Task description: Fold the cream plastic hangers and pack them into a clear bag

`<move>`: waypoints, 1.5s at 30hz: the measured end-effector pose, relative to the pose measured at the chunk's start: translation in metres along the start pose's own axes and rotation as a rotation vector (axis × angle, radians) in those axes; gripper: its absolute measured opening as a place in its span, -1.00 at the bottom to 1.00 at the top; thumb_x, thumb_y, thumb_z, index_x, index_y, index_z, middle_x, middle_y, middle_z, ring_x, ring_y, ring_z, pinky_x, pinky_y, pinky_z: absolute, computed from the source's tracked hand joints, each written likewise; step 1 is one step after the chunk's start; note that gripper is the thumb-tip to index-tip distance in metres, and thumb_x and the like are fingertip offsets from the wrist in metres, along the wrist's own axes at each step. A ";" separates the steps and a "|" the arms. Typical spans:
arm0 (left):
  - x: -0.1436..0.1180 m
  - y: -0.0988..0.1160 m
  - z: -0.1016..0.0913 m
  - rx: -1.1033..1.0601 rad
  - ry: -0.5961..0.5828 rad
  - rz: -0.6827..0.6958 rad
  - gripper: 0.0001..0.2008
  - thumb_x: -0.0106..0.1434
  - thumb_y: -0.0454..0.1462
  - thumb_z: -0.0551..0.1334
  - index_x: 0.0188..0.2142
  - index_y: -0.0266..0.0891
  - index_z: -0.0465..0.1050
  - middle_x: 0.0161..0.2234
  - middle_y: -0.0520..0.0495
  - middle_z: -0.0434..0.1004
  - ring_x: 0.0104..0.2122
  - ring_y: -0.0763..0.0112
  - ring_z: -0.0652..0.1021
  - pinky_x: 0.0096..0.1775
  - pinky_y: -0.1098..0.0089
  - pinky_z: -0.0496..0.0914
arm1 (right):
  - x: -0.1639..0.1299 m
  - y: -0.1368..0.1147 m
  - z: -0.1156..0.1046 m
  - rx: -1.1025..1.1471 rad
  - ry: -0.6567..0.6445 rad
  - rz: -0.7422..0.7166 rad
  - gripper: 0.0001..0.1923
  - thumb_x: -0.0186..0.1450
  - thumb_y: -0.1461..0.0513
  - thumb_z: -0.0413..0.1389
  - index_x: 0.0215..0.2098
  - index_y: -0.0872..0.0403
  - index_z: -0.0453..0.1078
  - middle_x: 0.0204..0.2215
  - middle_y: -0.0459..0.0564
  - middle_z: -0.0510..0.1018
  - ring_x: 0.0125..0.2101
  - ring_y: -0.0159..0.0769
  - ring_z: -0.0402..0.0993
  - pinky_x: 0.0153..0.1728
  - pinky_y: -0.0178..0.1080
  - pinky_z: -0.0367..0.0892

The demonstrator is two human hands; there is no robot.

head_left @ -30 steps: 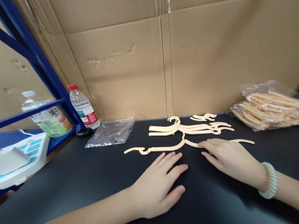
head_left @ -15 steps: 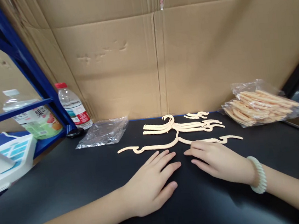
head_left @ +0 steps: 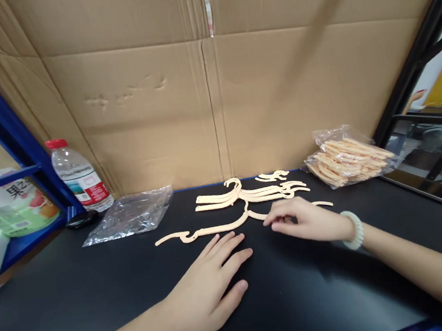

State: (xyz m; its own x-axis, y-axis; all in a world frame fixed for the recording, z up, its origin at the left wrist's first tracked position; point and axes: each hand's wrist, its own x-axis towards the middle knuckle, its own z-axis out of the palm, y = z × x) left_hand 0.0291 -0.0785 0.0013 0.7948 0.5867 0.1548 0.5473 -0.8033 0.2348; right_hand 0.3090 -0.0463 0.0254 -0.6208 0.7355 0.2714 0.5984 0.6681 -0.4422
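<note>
A cream plastic folding hanger lies spread on the black table, its arms reaching left and right. Just below its left arm, my left hand rests flat with fingers spread, holding nothing. Over its right arm is my right hand, fingers loosely bent and a gap between thumb and index finger; I see nothing gripped in it. Part of that arm is hidden behind the hand. Beyond the front hanger lie several similar hanger parts, arranged in overlapping rows. Some small hooked pieces sit farther back.
A clear bag of cream hanger parts stands at the back right. To the left are an empty plastic bag, a black object, a red-capped bottle and a blue frame. Cardboard walls the back.
My right hand has moved away from me over the hanger's right arm, and its fingers are more bent. My left hand stays flat. The view has swung right.
</note>
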 end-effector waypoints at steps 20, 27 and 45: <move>0.002 -0.001 -0.001 -0.042 -0.026 0.024 -0.56 0.37 -0.22 0.04 0.23 -0.09 0.18 0.28 -0.15 0.15 0.28 0.06 0.13 0.24 -0.08 0.00 | 0.068 0.128 -0.031 -0.508 0.056 0.615 -0.74 0.38 0.16 0.08 -0.02 0.11 0.36 -0.06 0.06 0.45 -0.15 -0.23 0.46 -0.15 -0.09 0.42; -0.001 0.001 -0.002 -0.332 0.044 -0.040 -0.42 0.27 -0.24 0.17 0.26 -0.17 0.09 0.26 -0.22 0.15 0.25 0.08 0.19 0.23 0.00 0.11 | 0.056 0.090 -0.039 -0.357 0.290 0.479 -0.90 0.29 0.29 0.14 -0.31 0.15 0.50 -0.35 0.05 0.60 -0.27 -0.20 0.53 -0.14 -0.15 0.40; 0.016 0.002 0.006 -1.374 0.383 -0.423 -0.66 0.24 -0.04 0.24 -0.39 -0.26 0.23 -0.48 0.02 0.47 -0.50 0.48 0.52 -0.42 0.45 0.46 | 0.040 -0.028 0.024 0.161 0.207 0.010 -0.79 0.35 0.17 0.07 -0.36 0.08 0.47 -0.45 -0.04 0.56 -0.45 -0.32 0.45 -0.42 -0.29 0.35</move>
State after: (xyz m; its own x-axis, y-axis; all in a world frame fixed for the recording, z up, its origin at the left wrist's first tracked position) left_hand 0.0447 -0.0710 -0.0017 0.4087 0.9121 0.0313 -0.1286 0.0236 0.9914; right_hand 0.2552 -0.0386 0.0286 -0.4880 0.7607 0.4280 0.5055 0.6461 -0.5719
